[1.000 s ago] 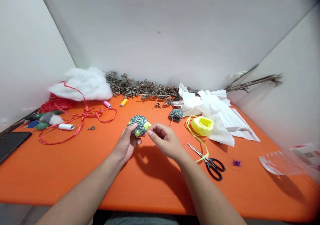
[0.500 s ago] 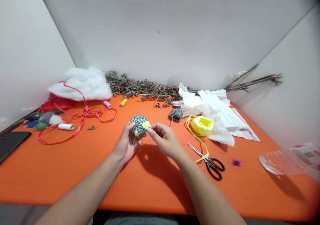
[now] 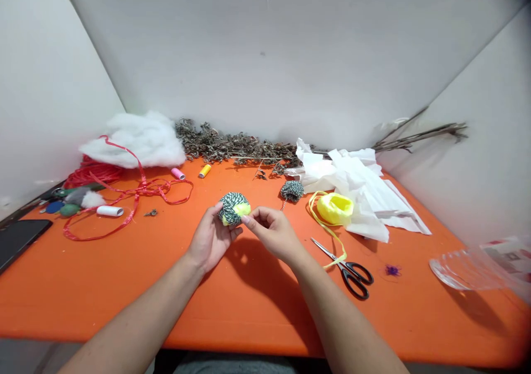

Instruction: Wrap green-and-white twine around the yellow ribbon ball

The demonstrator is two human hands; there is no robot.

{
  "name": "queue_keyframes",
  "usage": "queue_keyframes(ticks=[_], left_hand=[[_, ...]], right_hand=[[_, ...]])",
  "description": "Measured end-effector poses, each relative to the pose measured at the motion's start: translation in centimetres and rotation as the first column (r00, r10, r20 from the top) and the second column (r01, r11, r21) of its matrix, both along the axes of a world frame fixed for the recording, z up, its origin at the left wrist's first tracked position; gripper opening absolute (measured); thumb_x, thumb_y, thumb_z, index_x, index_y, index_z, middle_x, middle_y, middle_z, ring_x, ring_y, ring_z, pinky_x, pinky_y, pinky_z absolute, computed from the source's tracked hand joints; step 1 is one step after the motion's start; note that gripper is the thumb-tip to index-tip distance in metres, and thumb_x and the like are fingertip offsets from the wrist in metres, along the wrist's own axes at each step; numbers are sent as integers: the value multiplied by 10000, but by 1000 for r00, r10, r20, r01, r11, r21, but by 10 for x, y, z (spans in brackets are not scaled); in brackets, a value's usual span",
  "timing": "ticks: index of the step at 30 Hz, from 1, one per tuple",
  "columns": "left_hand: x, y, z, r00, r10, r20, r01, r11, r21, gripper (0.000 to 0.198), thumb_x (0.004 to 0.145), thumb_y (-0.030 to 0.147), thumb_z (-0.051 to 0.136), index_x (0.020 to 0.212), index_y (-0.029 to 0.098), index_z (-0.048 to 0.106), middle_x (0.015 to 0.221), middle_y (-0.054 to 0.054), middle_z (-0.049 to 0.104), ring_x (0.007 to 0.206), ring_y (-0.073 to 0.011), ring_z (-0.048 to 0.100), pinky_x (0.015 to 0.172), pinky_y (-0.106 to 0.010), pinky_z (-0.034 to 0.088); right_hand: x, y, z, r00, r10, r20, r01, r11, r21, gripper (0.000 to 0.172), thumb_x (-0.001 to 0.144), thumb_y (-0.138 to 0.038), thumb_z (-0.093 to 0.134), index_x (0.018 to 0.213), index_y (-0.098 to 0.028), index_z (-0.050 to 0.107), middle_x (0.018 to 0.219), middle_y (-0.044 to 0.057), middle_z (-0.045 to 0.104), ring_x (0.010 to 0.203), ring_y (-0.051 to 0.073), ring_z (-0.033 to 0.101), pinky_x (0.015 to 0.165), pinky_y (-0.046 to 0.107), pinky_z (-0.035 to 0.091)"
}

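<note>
Twine bundle [image 3: 232,200], round, green-black and white, with a yellow patch [image 3: 240,210] on its near side: I hold it up over the table [image 3: 145,296], in front of me. My left hand [image 3: 213,241] cradles it, thumb against its left side, fingers curled beneath. My right hand [image 3: 274,233] meets its right side with thumb and forefinger brought close at the yellow; whether they pinch a strand, I cannot tell. I judge the bundle light and a little soft, likelier to dent than break, and its windings look rough enough not to slip. The yellow seems slicker. The surest hold would be around the wound sides, pressed gently so no loop works loose.

The table is smooth and orange, with pale walls [image 3: 265,81] at its back and both sides. Black-handled scissors [image 3: 352,274], a yellow ribbon roll [image 3: 338,212] and white paper [image 3: 360,186] lie to my right; red ribbon [image 3: 94,173] and white fluff [image 3: 139,139] lie to my left, and dried stems [image 3: 232,146] run along the back
</note>
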State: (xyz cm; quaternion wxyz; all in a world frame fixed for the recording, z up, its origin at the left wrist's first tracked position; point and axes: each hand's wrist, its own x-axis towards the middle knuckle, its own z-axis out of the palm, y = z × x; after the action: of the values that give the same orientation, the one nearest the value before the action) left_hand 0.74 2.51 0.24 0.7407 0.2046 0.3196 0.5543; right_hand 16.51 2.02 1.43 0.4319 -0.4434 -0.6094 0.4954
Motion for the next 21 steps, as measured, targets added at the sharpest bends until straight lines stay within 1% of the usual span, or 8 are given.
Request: queue_keyframes(ticks=[3, 7, 8, 10, 12, 16, 19, 21], left_hand=[[0, 2, -4, 998, 44, -40, -42, 998, 39, 255, 860, 370, 647, 992, 158, 698, 939, -49, 737, 806, -153, 652, 714, -241, 535], [0, 1, -9, 992, 61, -111, -52, 995, 84, 351, 834, 456, 710, 1049, 179, 691, 979, -41, 726, 810, -149, 638, 657, -227, 513], [1, 0, -9, 990, 62, -130, -49, 994, 97, 376, 799, 438, 764, 1067, 185, 688, 989, -36, 723, 821, -145, 639, 658, -219, 510], [0, -2, -8, 984, 52, -170, -33, 993, 110, 448, 704, 345, 872, 1077, 180, 687, 979, -32, 720, 831, -140, 644, 661, -207, 509], [-1, -3, -8, 980, 35, -198, -15, 995, 103, 468, 652, 288, 914, 1046, 159, 695, 949, -33, 718, 813, -137, 650, 639, -199, 514], [-2, -2, -7, 982, 10, -191, 1, 998, 60, 410, 721, 410, 863, 989, 144, 703, 898, -45, 724, 762, -140, 679, 567, -188, 534], [-2, -2, -7, 986, -14, -163, 16, 1000, 14, 387, 766, 427, 825, 997, 142, 702, 874, -57, 737, 730, -149, 709, 548, -185, 559], [-2, -2, -6, 989, -29, -142, 26, 999, -18, 350, 822, 420, 776, 1024, 145, 700, 884, -66, 748, 712, -150, 725, 538, -181, 571]], right_hand=[[0, -1, -1, 995, -55, 86, 53, 998, 23, 410, 833, -551, 678, 676, -190, 563, 584, -40, 447, 541, 110, 351, 517, 270, 253], [-1, -2, -3, 985, -69, 156, 62, 997, 52, 437, 835, -545, 680, 627, -196, 518, 562, -48, 400, 540, 109, 327, 511, 272, 229], [-1, -2, -3, 986, -63, 151, 56, 997, 49, 440, 835, -546, 681, 625, -195, 518, 566, -47, 399, 544, 109, 328, 512, 272, 231], [-1, -1, -3, 990, -55, 131, 50, 998, 41, 448, 833, -560, 678, 630, -192, 522, 576, -46, 403, 552, 109, 330, 516, 269, 238], [-1, -1, -1, 995, -29, 91, 27, 999, 18, 449, 834, -587, 668, 664, -187, 552, 591, -45, 417, 557, 108, 338, 519, 266, 253], [2, 0, 5, 998, 39, -40, -40, 999, -24, 459, 812, -624, 688, 729, -183, 592, 628, -39, 482, 573, 109, 390, 549, 261, 316], [4, 0, 7, 996, 50, -72, -52, 998, -26, 460, 810, -629, 690, 755, -180, 606, 661, -26, 538, 604, 114, 444, 588, 261, 362], [4, 0, 7, 996, 58, -73, -60, 998, -29, 458, 813, -628, 688, 783, -175, 622, 690, -14, 571, 623, 119, 473, 606, 263, 381]])
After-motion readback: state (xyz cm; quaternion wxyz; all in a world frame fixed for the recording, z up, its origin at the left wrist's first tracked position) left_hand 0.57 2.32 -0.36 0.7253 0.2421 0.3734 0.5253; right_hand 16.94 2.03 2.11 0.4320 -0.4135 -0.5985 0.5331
